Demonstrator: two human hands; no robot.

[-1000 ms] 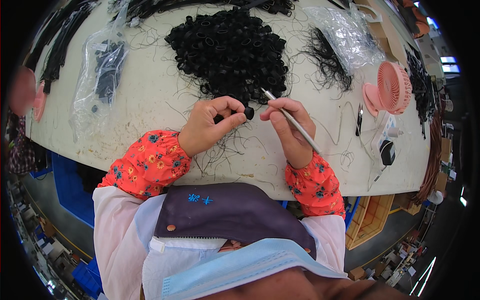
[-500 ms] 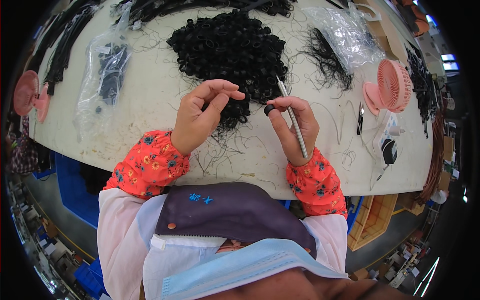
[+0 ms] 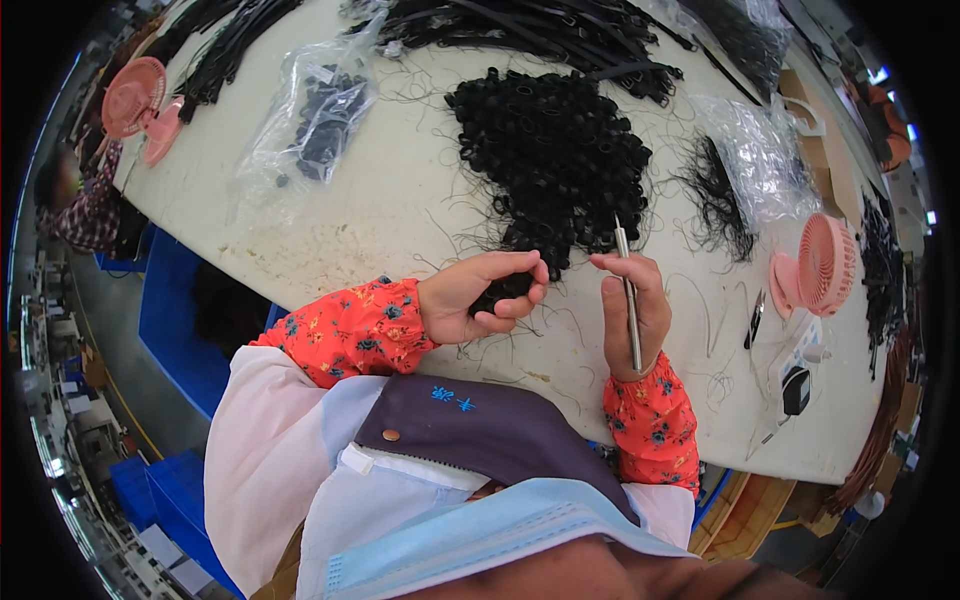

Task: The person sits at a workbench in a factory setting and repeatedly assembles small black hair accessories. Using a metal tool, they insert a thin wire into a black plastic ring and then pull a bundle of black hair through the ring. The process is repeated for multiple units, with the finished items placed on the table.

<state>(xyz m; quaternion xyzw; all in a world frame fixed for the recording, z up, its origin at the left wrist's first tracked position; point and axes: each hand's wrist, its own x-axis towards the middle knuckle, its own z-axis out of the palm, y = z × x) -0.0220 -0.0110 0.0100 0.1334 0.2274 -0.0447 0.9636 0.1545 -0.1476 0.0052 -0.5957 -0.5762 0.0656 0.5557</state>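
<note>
Left hand (image 3: 452, 300) curled, right hand (image 3: 649, 312) holding a slim silver tool (image 3: 630, 300).
I see the pile of black loops (image 3: 550, 150) on the worktop (image 3: 350, 235) just beyond both hands, probably for easy reach. The left is half open by the nearest loops; I can't tell if it grips any. The right pinches the tool, tip toward the pile, likely for control.

The pale worktop (image 3: 390, 220) carries a heap of black loops (image 3: 560, 150) at upper centre, black straps (image 3: 530, 35) along the top, a clear bag (image 3: 325, 115) and pink fan (image 3: 133, 97) at upper left, and loose threads (image 3: 722, 205) at upper right.
</note>
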